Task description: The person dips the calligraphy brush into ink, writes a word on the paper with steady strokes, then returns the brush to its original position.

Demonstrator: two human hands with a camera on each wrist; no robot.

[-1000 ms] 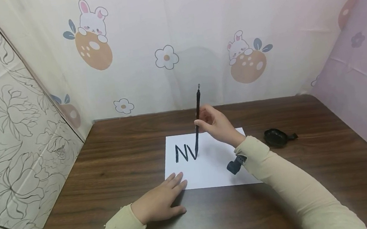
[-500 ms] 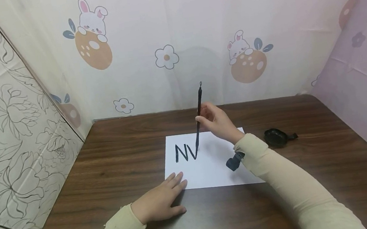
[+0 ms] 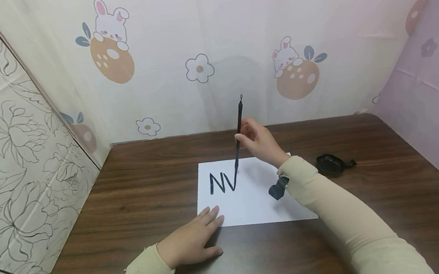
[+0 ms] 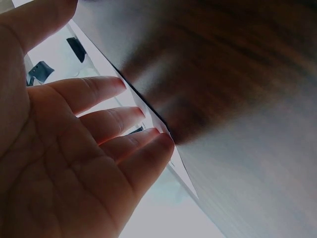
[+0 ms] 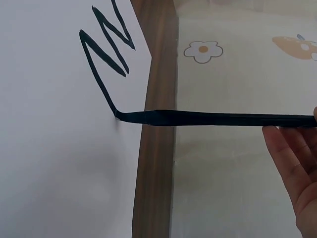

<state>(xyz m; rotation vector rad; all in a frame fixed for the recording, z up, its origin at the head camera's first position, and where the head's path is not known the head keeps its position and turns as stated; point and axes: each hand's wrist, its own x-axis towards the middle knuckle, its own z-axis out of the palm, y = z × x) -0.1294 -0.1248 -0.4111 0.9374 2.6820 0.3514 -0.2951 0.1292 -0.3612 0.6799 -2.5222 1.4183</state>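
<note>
In the head view my right hand [image 3: 258, 140] pinches a dark writing brush [image 3: 239, 128] by its handle, held nearly upright with a hanging loop on top. Its bristle tip meets the white paper [image 3: 259, 204] at the upper end of a black stroke. The strokes read as an N [image 3: 216, 183] and a V [image 3: 230, 182]. From the right wrist, the bent brush tip [image 5: 130, 117] touches the sheet where the line ends. My left hand [image 3: 192, 241] lies flat with spread fingers, its fingertips on the paper's lower left corner and its thumb on the wood.
A small black ink dish [image 3: 330, 165] with a short handle stands right of the paper on the brown wooden table [image 3: 137, 200]. A printed curtain [image 3: 167, 34] hangs behind the table's far edge. A black camera [image 3: 277, 191] is strapped under the right wrist.
My right hand has moved up and slightly right with the brush, lengthening the V's right stroke from its bottom point to the top. The left hand stays put.
</note>
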